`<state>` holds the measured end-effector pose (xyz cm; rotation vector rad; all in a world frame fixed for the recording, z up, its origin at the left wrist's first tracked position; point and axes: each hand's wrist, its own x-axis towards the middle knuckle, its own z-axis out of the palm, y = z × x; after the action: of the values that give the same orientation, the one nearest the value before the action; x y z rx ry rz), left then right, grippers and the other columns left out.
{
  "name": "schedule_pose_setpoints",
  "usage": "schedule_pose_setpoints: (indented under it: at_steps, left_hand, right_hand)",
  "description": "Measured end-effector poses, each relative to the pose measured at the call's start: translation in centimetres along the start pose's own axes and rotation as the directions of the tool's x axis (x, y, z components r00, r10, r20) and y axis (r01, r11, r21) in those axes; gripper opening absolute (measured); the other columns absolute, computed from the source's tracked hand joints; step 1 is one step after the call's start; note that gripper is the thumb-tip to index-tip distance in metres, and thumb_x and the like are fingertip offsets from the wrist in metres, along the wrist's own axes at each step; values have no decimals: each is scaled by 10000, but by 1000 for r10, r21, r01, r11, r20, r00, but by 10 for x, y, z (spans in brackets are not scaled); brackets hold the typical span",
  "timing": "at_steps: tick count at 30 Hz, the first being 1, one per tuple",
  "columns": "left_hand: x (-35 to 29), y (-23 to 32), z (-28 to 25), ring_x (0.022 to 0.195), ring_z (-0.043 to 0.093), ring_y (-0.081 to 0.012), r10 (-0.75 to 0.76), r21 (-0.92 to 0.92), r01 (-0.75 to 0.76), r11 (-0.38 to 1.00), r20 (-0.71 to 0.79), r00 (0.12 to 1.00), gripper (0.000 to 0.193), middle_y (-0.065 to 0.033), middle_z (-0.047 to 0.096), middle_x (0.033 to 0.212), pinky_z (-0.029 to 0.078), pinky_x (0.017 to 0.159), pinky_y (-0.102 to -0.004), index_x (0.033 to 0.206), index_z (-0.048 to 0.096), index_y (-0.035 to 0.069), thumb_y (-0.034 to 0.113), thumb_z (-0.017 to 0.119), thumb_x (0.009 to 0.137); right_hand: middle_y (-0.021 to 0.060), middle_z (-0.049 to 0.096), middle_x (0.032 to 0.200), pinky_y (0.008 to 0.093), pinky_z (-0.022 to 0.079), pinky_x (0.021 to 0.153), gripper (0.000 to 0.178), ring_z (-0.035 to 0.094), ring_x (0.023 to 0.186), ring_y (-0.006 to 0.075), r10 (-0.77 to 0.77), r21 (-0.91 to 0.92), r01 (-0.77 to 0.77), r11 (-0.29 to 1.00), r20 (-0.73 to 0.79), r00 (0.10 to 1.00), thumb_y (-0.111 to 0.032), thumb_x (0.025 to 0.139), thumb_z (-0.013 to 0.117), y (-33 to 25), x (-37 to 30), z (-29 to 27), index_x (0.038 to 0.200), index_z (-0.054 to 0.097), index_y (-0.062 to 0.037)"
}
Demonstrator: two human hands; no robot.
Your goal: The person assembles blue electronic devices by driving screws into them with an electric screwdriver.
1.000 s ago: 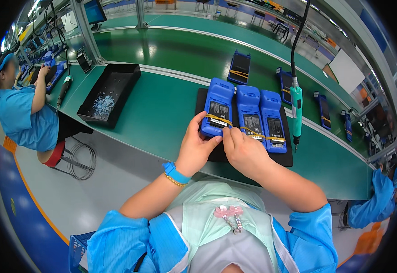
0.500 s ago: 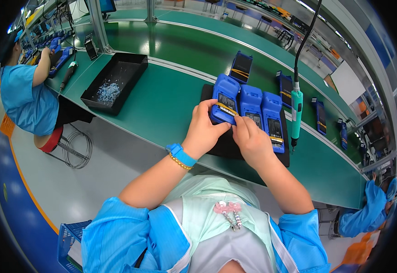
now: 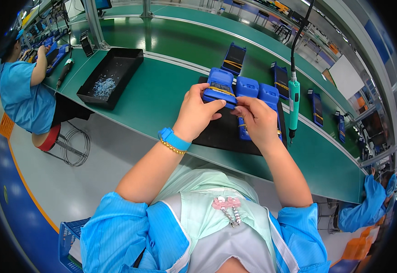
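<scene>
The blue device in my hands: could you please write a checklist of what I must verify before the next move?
1. Left hand holds device: ok.
2. Right hand grips device: cannot tell; fingers are at its near right corner.
3. Yellow band crosses device: ok.
4. Band seated underneath: cannot tell, hidden.
5. Device flat on mat: not ok, held tilted.
6. Screwdriver clear of hands: ok.

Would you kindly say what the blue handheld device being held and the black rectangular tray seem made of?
Blue handheld device: probably moulded plastic, semi-gloss, from its even colour and soft highlights. Black rectangular tray: likely plastic, its smooth walls faintly glossy; painted metal is possible.
</scene>
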<state>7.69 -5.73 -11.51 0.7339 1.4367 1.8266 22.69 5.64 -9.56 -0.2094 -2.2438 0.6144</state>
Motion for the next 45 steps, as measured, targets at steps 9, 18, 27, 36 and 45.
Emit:
schedule_pose_setpoints:
  at_steps: [9,18,27,36,45]
  left_hand:
    - [5,5,3,948,660,-199,44,19,-44,999,-14,999,691,-172,568,1166,620,673,-314,1313,416,-132,140,788,798]
    - [8,10,7,988,634,-162,-16,117,18,993,-19,1000,599,-93,581,1130,586,764,-319,1309,444,-21,120,772,829]
    - [11,8,10,977,642,-171,27,155,-24,988,-16,1000,619,-115,584,1133,593,729,-307,1284,451,-56,139,792,805]
    - [8,9,8,1004,630,-173,6,130,-3,991,-22,1000,617,-109,573,1150,584,739,-314,1297,454,-36,140,790,811]
    - [9,18,5,1006,619,-168,-32,75,30,997,29,999,650,-92,569,1143,578,777,-327,1326,436,-15,146,798,810]
  right_hand:
    - [138,690,916,311,587,657,237,722,793,233,-219,-260,244,934,121,968,43,838,664,2,13,-15,1075,664,34]
    - [141,684,1047,354,580,711,427,701,852,280,-253,-547,467,694,422,871,-32,762,679,-6,31,-36,1186,639,8]
    - [132,692,988,361,582,701,346,701,830,284,-242,-523,453,722,423,873,-49,806,674,1,32,-37,1147,643,2]
    - [113,686,914,333,579,636,312,692,771,252,-358,-462,420,781,220,907,-11,824,700,20,19,-23,1131,648,-15]
    - [123,703,914,336,590,667,307,710,818,264,-417,-429,448,785,170,893,19,795,719,19,24,-24,1096,663,-4]
